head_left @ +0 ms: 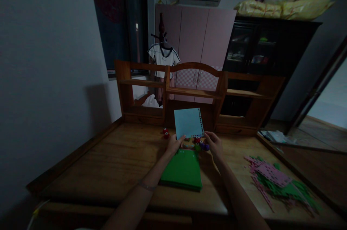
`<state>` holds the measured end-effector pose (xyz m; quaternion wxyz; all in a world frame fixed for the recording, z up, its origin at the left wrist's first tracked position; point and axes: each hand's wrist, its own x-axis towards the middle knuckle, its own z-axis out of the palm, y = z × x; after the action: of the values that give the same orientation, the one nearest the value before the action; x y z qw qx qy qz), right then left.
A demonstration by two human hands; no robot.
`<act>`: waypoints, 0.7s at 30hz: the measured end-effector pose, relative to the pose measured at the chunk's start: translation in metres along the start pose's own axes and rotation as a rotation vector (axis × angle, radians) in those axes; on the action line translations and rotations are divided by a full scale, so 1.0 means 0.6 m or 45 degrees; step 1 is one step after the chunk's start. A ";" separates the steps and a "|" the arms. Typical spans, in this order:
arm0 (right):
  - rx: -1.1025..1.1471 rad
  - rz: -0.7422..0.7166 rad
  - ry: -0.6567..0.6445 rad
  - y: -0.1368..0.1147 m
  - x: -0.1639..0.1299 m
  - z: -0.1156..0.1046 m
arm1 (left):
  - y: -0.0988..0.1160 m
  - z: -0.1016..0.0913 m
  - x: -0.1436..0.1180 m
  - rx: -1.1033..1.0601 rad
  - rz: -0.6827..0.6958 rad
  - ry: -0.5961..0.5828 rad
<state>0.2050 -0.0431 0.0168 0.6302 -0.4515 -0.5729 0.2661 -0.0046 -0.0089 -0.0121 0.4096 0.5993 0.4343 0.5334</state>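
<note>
A pale blue square sheet (188, 123) is held up over the wooden desk, with rows of small punched holes along its right and bottom edges. My left hand (173, 145) grips its lower left corner, thumb on the front face. At the lower right corner, the fingers of my right hand (214, 144) are closed on the edge. Below the hands lies a stack of green sheets (181, 170). Behind it sit small round pieces with eye-like spots: red ones (166, 135) to the left, a green one (197, 147) and purple ones (206, 147) near my right hand.
A pile of pink perforated pieces (273, 175) and green scraps (296, 191) lies at the desk's right. A wooden shelf unit (195, 93) stands along the back edge of the desk (119, 161). A wall (54, 78) rises on the left.
</note>
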 end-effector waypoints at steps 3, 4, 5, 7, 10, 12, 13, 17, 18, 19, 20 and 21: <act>-0.009 -0.006 0.000 0.002 0.001 0.000 | -0.001 0.000 0.000 0.022 -0.024 0.005; -0.010 -0.006 0.003 0.003 0.001 0.001 | -0.001 0.000 0.000 0.024 -0.035 0.007; -0.010 -0.004 0.004 0.004 0.002 0.001 | 0.000 0.000 -0.001 0.023 -0.043 0.008; -0.005 0.000 0.004 0.007 0.002 0.000 | 0.002 0.000 -0.001 0.018 -0.044 0.008; 0.000 -0.005 -0.003 0.010 0.003 0.000 | 0.002 0.000 0.000 0.032 -0.040 0.009; 0.008 -0.007 -0.007 0.012 0.003 -0.001 | 0.001 0.000 0.000 0.043 -0.036 0.010; 0.008 -0.006 -0.004 0.012 0.003 -0.001 | 0.001 0.000 0.001 0.045 -0.037 0.014; 0.005 -0.004 0.002 0.013 0.004 -0.001 | 0.001 0.001 0.000 0.035 -0.045 0.035; 0.006 -0.002 -0.001 0.013 0.004 -0.001 | 0.002 0.001 -0.001 0.024 -0.044 0.031; 0.009 -0.001 -0.004 0.012 0.004 -0.001 | 0.003 0.001 -0.001 0.012 -0.043 0.025; 0.010 0.000 -0.005 0.011 0.004 -0.001 | 0.004 0.002 -0.001 -0.001 -0.044 0.017; 0.007 -0.001 -0.003 0.009 0.004 -0.001 | 0.005 0.002 -0.001 -0.011 -0.046 0.012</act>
<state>0.2069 -0.0388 0.0131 0.6309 -0.4492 -0.5731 0.2680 -0.0031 -0.0104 -0.0097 0.4197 0.5870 0.4445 0.5308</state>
